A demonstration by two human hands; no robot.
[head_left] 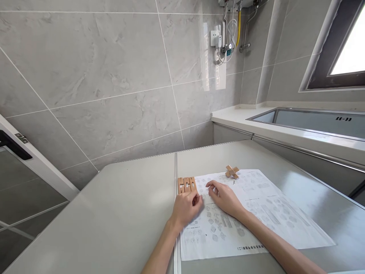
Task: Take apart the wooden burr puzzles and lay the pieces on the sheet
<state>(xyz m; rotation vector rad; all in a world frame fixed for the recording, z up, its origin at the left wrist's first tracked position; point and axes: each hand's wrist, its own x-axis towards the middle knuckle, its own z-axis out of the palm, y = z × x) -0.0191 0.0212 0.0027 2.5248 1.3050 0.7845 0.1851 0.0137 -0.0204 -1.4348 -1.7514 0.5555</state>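
My left hand (186, 207) is at the near end of three notched wooden puzzle pieces (187, 184) lying side by side. Its fingers are curled, with brown wood showing between thumb and forefinger; the near ends of the pieces are hidden by the hand. My right hand (224, 196) rests over a printed instruction sheet (256, 220), fingers loosely bent and apart, holding nothing that I can see. Just beyond it, at the sheet's far edge, stands a small cross-shaped wooden puzzle assembly (232, 172). Printed diagrams cover the paper, partly behind my right forearm.
The pale tabletop (137, 213) has a seam (176, 167) running away from me, left of the sheet. A counter with a metal sink (308, 120) lies at right. Tiled wall (114, 68) rises behind, with a socket (214, 38) and pipes. A door (37, 163) stands at left.
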